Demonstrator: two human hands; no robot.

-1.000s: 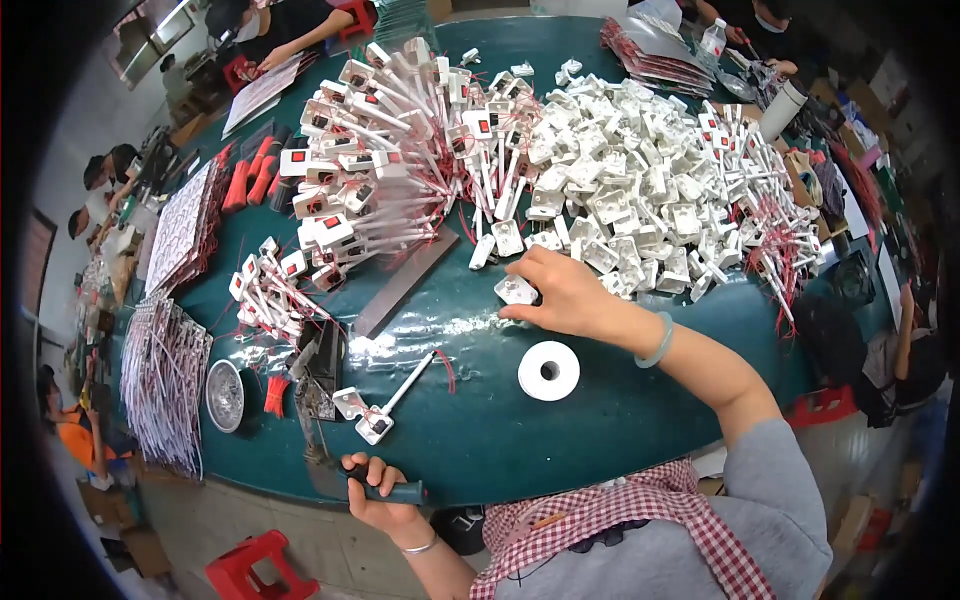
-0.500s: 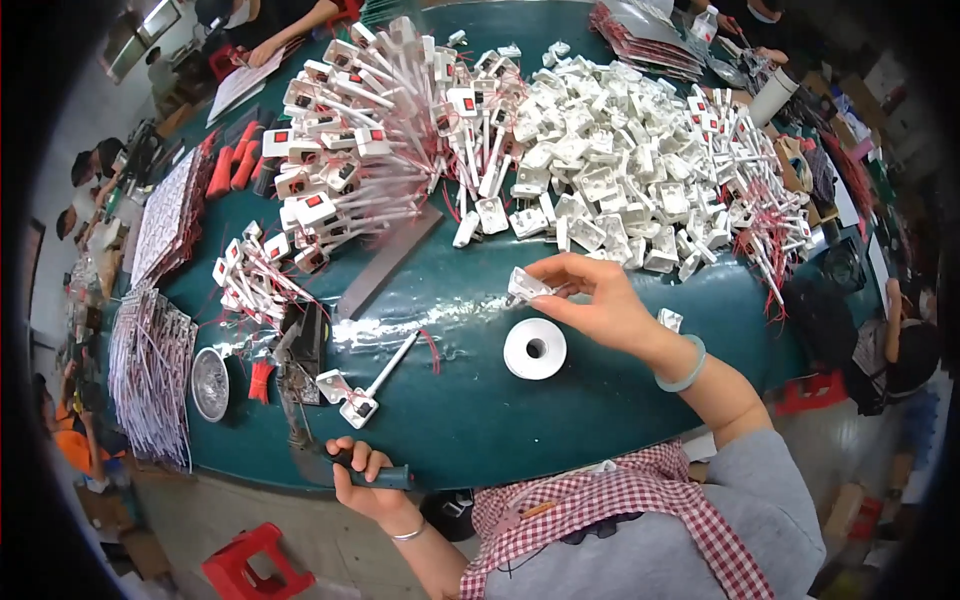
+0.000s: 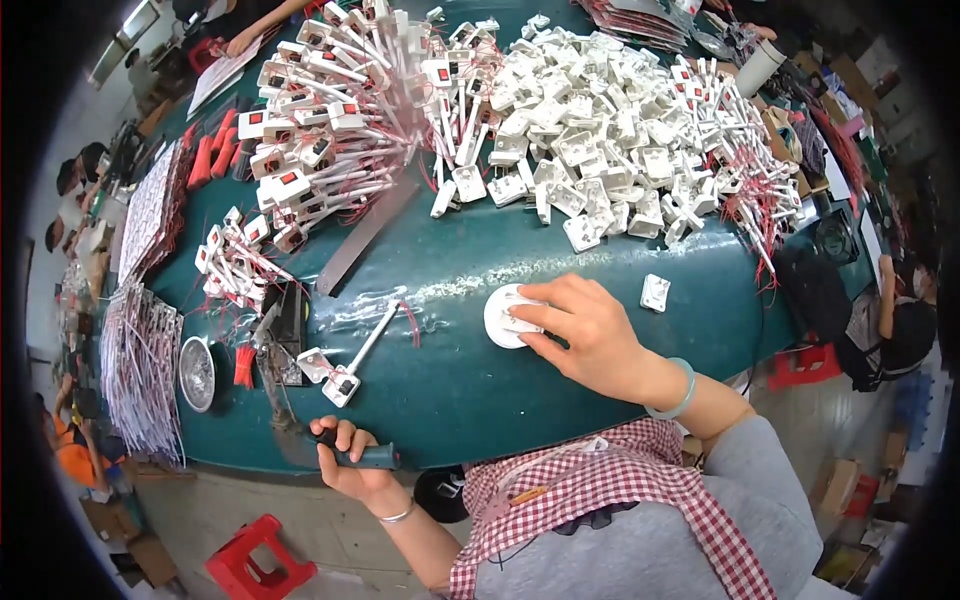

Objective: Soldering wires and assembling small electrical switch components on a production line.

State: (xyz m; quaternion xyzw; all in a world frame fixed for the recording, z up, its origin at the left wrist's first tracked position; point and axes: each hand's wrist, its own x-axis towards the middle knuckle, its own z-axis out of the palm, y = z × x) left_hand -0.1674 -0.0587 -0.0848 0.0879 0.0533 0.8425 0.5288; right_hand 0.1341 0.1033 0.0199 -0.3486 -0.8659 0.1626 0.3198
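Observation:
My right hand (image 3: pixel 590 325) is over a round white spool (image 3: pixel 494 325), its fingers closed on a small white plastic housing piece (image 3: pixel 522 312) that rests on or just above the spool's top; which, I cannot tell. My left hand (image 3: pixel 348 460), at the table's front edge, grips the dark teal handle (image 3: pixel 374 457) of a tool; its far end by the metal stand (image 3: pixel 275 365) is hard to make out. Between my hands lies an opened white housing (image 3: pixel 341 387) with a black part inside, a white tube (image 3: pixel 376 335) and red wire.
Loose white housing pieces (image 3: pixel 585 130) heap at the back centre, beside stacked switch assemblies (image 3: pixel 330 120) with red buttons. One housing piece (image 3: pixel 655 292) lies right of my hand. At left are a metal bowl (image 3: pixel 197 374) and bundled wires (image 3: pixel 140 370). Other people sit around the table.
My right hand has come down and slightly left with the housing piece, onto or over the spool. My left hand keeps its grip on the handle. The whole view has shifted slightly.

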